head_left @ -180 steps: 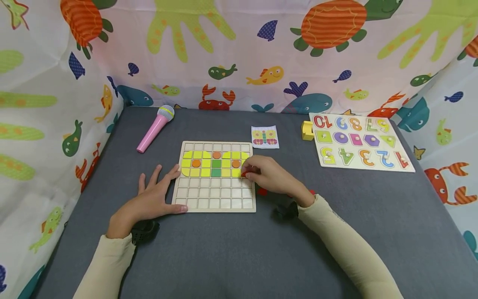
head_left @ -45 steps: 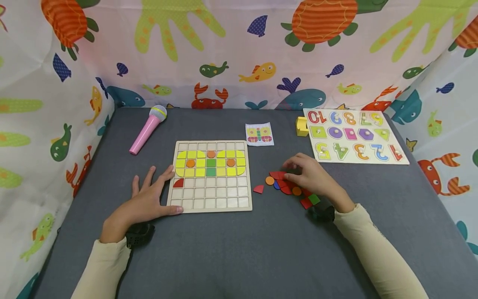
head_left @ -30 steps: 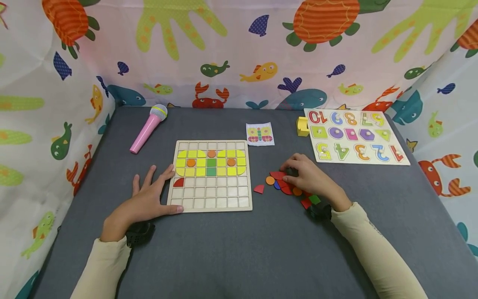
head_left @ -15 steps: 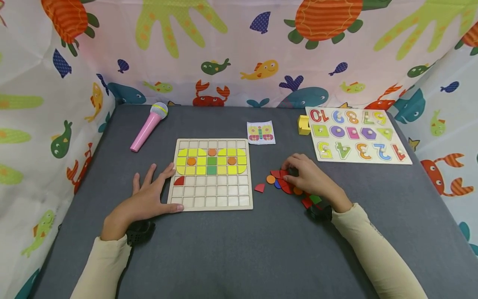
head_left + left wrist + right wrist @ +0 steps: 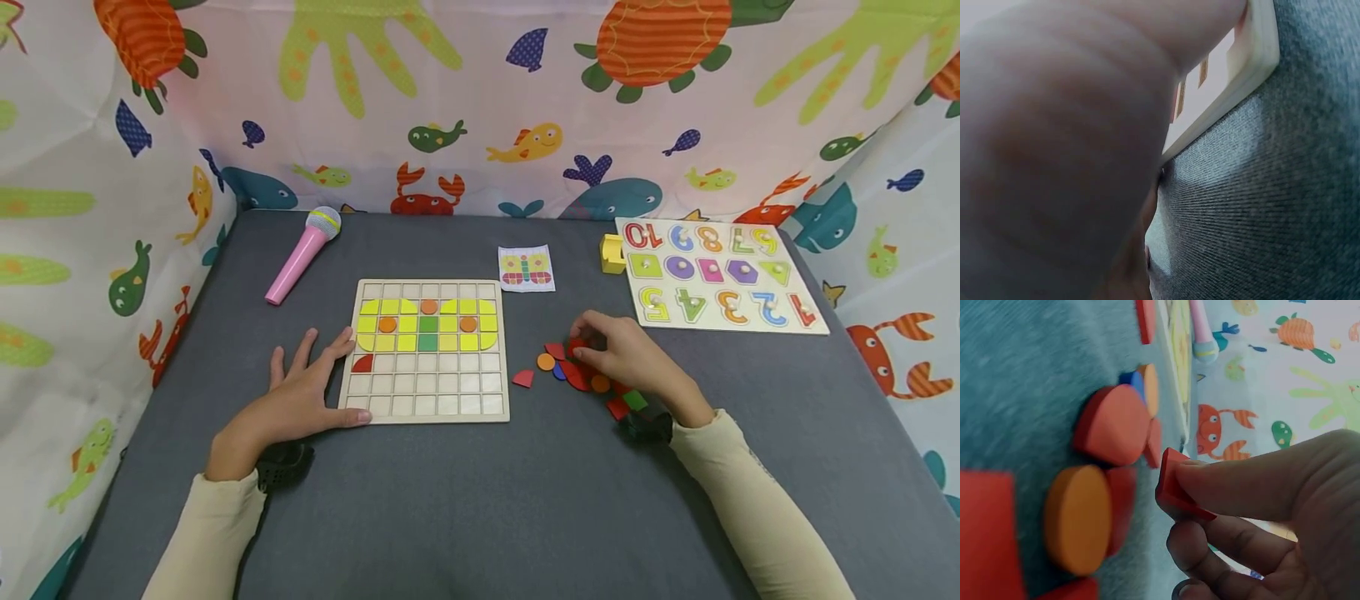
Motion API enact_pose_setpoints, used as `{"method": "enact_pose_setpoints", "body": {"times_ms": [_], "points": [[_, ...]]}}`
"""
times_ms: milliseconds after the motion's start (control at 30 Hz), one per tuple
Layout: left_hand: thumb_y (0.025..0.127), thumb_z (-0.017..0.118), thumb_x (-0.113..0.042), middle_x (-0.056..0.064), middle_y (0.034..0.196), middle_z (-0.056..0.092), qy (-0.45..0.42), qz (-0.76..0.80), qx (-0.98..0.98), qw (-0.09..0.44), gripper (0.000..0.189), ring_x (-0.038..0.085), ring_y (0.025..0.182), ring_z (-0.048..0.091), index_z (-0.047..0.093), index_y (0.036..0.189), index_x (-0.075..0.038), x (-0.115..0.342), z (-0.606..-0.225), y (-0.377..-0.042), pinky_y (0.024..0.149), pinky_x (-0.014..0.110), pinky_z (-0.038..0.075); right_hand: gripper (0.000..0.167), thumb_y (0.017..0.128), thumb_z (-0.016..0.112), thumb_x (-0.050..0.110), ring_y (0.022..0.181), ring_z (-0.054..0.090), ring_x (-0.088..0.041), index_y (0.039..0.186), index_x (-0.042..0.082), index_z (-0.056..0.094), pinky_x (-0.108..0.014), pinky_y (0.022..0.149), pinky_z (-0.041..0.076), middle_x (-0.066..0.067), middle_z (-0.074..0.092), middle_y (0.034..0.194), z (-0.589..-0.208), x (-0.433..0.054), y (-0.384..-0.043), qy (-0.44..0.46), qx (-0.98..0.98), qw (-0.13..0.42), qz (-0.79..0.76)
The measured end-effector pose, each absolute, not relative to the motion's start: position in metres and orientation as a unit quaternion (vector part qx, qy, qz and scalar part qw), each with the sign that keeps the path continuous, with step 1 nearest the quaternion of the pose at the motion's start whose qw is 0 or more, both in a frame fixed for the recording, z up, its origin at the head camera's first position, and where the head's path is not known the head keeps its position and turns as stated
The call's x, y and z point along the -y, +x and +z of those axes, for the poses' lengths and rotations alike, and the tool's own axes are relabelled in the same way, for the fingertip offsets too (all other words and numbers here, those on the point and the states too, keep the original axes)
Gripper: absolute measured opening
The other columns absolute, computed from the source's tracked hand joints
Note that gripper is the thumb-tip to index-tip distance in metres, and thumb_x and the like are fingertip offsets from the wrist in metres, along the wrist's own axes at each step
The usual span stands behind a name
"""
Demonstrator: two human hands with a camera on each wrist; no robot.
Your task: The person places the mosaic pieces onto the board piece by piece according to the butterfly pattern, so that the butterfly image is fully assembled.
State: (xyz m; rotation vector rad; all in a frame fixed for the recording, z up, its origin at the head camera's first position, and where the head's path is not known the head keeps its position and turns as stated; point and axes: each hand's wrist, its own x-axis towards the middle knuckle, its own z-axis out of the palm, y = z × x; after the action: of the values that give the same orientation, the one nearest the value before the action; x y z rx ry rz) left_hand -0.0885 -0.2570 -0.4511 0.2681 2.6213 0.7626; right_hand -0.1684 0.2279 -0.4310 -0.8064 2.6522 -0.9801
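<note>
My right hand (image 5: pixel 633 354) pinches a small red tile (image 5: pixel 1172 497) between thumb and fingertips, close over a loose pile of pieces. In that pile lie several red pieces (image 5: pixel 576 377), orange discs (image 5: pixel 546 362), a blue piece (image 5: pixel 559 372) and a green square (image 5: pixel 635 400). My left hand (image 5: pixel 292 408) rests spread at the left side of the wooden grid board (image 5: pixel 438 383), thumb on its near corner and index fingertip at its edge. Yellow, orange and green tiles fill the board's upper rows. One red quarter-round tile (image 5: pixel 363 363) sits at the left, just below the yellow ones.
A lone red quarter-round (image 5: pixel 523 379) lies right of the board. Behind stand a picture card (image 5: pixel 527 268) with a butterfly pattern, a pink toy microphone (image 5: pixel 303 257), a yellow block (image 5: pixel 612 253) and a number puzzle board (image 5: pixel 723 287). A printed cloth (image 5: pixel 480 100) surrounds the table.
Since the earliest frame, my right hand has moved from the board's right side to the pile, and a red quarter-round now sits on the board. It has just lifted a red tile. The left hand stays.
</note>
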Motion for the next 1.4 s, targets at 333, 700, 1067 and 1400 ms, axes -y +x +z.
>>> {"method": "enact_pose_setpoints", "body": {"times_ms": [333, 700, 1067, 1400], "points": [[0.081, 0.084, -0.067, 0.018, 0.178, 0.006, 0.095, 0.272, -0.937, 0.199, 0.125, 0.051, 0.159, -0.014, 0.019, 0.172, -0.011, 0.257, -0.451, -0.091, 0.113, 0.076, -0.02, 0.014, 0.099, 0.077, 0.005, 0.081, 0.062, -0.018, 0.112, 0.01, 0.078, -0.033, 0.072, 0.053, 0.002, 0.074, 0.097, -0.424, -0.208, -0.167, -0.287, -0.886, 0.076, -0.358], [0.082, 0.084, -0.068, 0.016, 0.179, 0.006, 0.095, 0.274, -0.937, 0.196, 0.124, 0.05, 0.159, -0.014, 0.02, 0.172, -0.012, 0.258, -0.452, -0.088, 0.113, 0.076, -0.02, 0.011, 0.101, 0.074, 0.006, 0.089, 0.068, -0.019, 0.109, 0.012, 0.076, -0.043, 0.086, 0.059, 0.001, 0.075, 0.1, -0.422, -0.161, -0.165, -0.29, -0.852, 0.123, -0.417], [0.081, 0.085, -0.066, 0.015, 0.179, 0.007, 0.098, 0.28, -0.936, 0.189, 0.122, 0.051, 0.159, -0.013, 0.022, 0.171, -0.011, 0.26, -0.455, -0.084, 0.113, 0.077, -0.02, 0.011, 0.099, 0.074, 0.004, 0.09, 0.069, -0.017, 0.11, 0.006, 0.074, -0.035, 0.084, 0.058, -0.001, 0.076, 0.102, -0.423, -0.104, -0.168, -0.337, -0.826, 0.144, -0.429], [0.082, 0.084, -0.068, 0.013, 0.179, 0.006, 0.103, 0.274, -0.937, 0.19, 0.123, 0.05, 0.159, -0.014, 0.021, 0.171, -0.012, 0.26, -0.456, -0.089, 0.113, 0.077, -0.019, 0.006, 0.1, 0.072, 0.007, 0.084, 0.068, -0.016, 0.105, 0.008, 0.075, -0.032, 0.078, 0.056, 0.0, 0.074, 0.094, -0.42, -0.06, -0.17, -0.347, -0.822, 0.156, -0.424]]}}
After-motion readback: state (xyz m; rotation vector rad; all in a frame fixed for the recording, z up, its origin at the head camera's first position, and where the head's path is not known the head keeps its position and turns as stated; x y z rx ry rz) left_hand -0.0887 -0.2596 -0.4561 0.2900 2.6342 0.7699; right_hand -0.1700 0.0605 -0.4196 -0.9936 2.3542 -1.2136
